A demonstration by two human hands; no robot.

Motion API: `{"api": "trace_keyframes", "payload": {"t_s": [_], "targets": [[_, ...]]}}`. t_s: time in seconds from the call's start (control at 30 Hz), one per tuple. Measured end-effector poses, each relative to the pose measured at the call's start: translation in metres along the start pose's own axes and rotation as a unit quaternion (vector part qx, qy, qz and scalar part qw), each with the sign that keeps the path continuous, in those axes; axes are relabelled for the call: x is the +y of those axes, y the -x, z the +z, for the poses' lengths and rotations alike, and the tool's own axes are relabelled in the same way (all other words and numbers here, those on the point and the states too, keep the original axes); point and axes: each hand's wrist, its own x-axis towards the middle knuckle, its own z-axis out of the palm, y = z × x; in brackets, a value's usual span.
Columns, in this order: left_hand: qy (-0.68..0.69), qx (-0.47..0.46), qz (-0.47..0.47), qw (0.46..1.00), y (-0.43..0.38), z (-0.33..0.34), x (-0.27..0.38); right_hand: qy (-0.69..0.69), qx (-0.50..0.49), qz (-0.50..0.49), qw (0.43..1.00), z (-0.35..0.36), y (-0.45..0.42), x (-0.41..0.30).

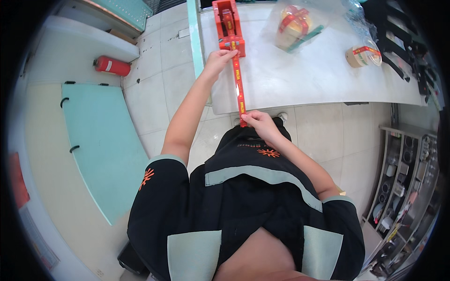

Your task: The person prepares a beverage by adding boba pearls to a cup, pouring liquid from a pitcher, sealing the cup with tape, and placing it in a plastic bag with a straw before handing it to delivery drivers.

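A strip of red tape [238, 82] with yellow printing stretches from a red tape dispenser [218, 26] toward my body, past the table's near edge. My left hand [218, 62] pinches the strip with thumb and finger right at the dispenser's front end. The strip's free end is pinched between the thumb and fingers of my right hand [262, 123], in front of my black apron [242, 154]. To the right of the dispenser, a drink cup [293, 30] with red tape across its lid sits in a clear plastic bag beside a green straw [306, 38].
Another taped cup [362, 56] with a clear lid stands farther right on the white table [299, 80]. Black racks [390, 35] line the table's right side. A red fire extinguisher [112, 66] is at the left. Metal shelves [400, 168] with kitchenware stand at the lower right.
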Motion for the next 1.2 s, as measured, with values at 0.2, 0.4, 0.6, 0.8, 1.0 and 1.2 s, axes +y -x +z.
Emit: {"api": "trace_keyframes", "payload": {"t_s": [0.2, 0.4, 0.6, 0.8, 1.0, 1.2], "targets": [[-0.176, 0.03, 0.035, 0.983, -0.013, -0.011, -0.007, -0.018, 0.021, 0.086, 0.996, -0.005, -0.037, 0.036], [-0.24, 0.111, 0.177, 0.948, -0.001, 0.02, -0.029, -0.031, -0.007, 0.089, 0.995, -0.046, -0.027, 0.047], [0.027, 0.032, 0.209, 0.977, 0.039, 0.174, 0.079, -0.092, -0.034, -0.053, 0.994, -0.211, 0.07, -0.001], [-0.008, 0.039, 0.264, 0.964, -0.058, 0.338, 0.114, 0.033, 0.166, -0.179, 0.969, -0.387, 0.12, -0.074], [-0.006, 0.143, 0.309, 0.94, -0.179, 0.403, 0.114, 0.106, 0.093, -0.216, 0.966, -0.509, 0.059, -0.131], [0.076, 0.103, 0.112, 0.985, -0.207, 0.42, 0.059, 0.067, -0.012, -0.165, 0.984, -0.548, -0.016, -0.104]]}}
